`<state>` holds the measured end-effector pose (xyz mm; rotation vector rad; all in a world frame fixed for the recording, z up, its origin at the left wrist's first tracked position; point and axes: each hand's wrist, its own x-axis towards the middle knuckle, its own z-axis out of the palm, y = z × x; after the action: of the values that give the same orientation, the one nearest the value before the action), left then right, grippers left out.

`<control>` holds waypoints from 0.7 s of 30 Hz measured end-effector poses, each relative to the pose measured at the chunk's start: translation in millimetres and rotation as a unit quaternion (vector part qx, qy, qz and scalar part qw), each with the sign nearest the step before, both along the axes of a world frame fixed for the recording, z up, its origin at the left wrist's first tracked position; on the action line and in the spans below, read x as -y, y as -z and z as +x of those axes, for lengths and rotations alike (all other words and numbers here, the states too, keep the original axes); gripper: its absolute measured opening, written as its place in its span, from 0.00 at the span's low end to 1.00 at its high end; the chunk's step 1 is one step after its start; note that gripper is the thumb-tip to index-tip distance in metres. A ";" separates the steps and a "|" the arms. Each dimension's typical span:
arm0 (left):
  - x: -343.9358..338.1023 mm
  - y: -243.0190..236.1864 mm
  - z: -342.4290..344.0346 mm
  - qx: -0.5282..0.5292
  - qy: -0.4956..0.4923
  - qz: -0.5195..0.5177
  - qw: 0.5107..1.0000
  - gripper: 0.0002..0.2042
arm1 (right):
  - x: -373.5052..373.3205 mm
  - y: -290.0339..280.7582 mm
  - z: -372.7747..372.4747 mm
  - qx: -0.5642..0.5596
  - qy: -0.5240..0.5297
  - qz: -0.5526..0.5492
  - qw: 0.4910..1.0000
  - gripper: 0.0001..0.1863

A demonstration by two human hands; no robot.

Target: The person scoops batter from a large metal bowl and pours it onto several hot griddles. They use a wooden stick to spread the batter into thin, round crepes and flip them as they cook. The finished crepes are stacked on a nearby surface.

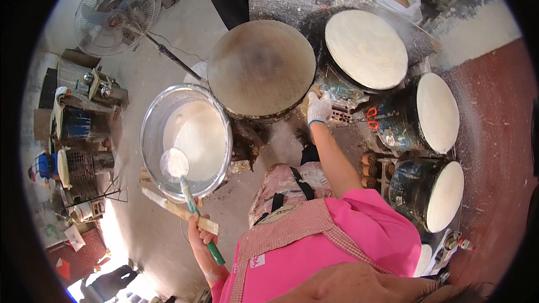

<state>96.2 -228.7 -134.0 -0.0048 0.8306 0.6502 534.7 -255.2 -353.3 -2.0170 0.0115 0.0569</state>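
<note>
Long ladle (189,195), flat wooden strip (175,207)
Left fingers (194,226) grasp both; ahead of them, the ladle's round bowl is over creamy liquid (208,140) in a metal basin (154,129). Knit-gloved right fingers (319,104), grip unclear, are beside the round griddle (261,67).

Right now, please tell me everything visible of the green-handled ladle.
The ladle has a round bowl, whitish inside, and a green handle smeared pale near the bowl; its material is unclear. The bowl lies over the pale liquid in the metal basin; whether they touch is unclear. The handle slants across the basin's near side, held in the person's left grip together with a flat, pale stick.
</note>
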 end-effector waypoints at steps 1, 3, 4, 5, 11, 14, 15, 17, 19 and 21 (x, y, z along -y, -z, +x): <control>-2.6 3.0 4.8 0.000 -0.023 0.004 1.000 0.22 | -10.5 -15.1 6.9 0.012 -0.004 -0.041 0.999 0.16; -2.0 1.8 18.0 0.024 -0.067 -0.006 0.997 0.22 | -20.3 -20.3 45.1 0.046 -0.044 -0.094 0.994 0.15; -3.5 1.5 27.5 0.035 -0.088 -0.014 0.995 0.23 | -24.5 -22.4 60.6 0.062 -0.060 -0.119 0.989 0.14; -9.4 6.3 38.6 0.067 -0.110 -0.031 0.991 0.24 | -31.8 -27.5 84.1 0.060 -0.102 -0.151 0.981 0.14; -10.3 -4.0 89.7 0.099 -0.168 -0.035 0.980 0.24 | -118.9 -59.6 183.6 0.127 -0.263 -0.231 0.928 0.11; -8.5 -3.4 107.2 0.106 -0.187 -0.027 0.976 0.24 | -140.4 -55.2 197.0 0.144 -0.347 -0.203 0.904 0.10; -9.1 -3.6 114.0 0.106 -0.188 -0.020 0.976 0.24 | -135.9 -52.9 197.1 0.131 -0.355 -0.184 0.907 0.10; -8.5 -2.7 120.8 0.106 -0.192 -0.003 0.976 0.24 | -136.7 -50.4 205.1 0.124 -0.373 -0.152 0.907 0.09; -5.0 -5.2 128.2 0.096 -0.211 0.002 0.973 0.24 | -167.5 -55.6 212.4 0.149 -0.390 -0.178 0.891 0.15; 1.6 -12.1 134.1 0.079 -0.240 -0.005 0.967 0.25 | -221.2 -66.1 215.4 0.156 -0.415 -0.220 0.869 0.23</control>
<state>230.3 -230.3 -121.9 -0.2709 0.6797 1.0880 750.2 -34.0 -287.2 -2.3162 -1.1445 0.2940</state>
